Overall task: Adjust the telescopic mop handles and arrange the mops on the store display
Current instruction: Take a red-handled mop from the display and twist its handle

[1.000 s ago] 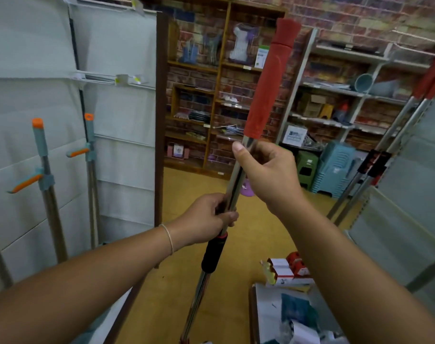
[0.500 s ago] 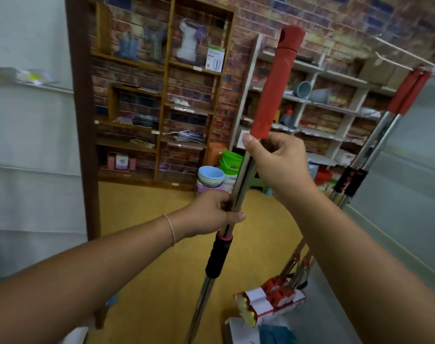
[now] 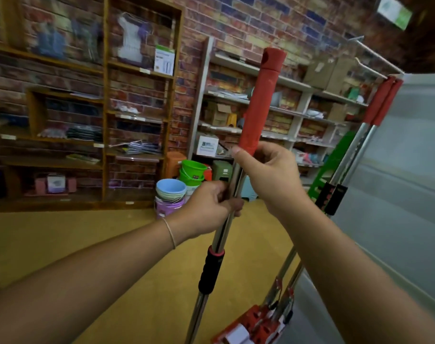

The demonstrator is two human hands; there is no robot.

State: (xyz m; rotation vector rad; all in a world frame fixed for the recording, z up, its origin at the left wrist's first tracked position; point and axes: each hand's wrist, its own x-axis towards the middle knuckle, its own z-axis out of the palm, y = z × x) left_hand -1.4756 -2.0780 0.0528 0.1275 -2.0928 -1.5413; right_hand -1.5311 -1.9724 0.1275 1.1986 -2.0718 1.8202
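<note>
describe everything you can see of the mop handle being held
The shiny steel telescopic mop handle stands nearly upright, leaning slightly right. A long red foam sleeve covers its top, ending in a cap with a hole. Lower down sits a black ribbed collar with a red ring. The right hand holds it just under the red sleeve; the left hand holds the bare tube below. Its bottom end is out of frame.

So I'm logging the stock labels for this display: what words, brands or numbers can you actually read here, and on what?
None can be read.
White and green box on the wooden shelf: print blurred.
White box on the metal shelving: blue mark and dark lines, too blurred.
Green and white sign at the top right: illegible.
Shelf-edge price tags: too small.
Held mop handle with red grip: no visible text.
</note>
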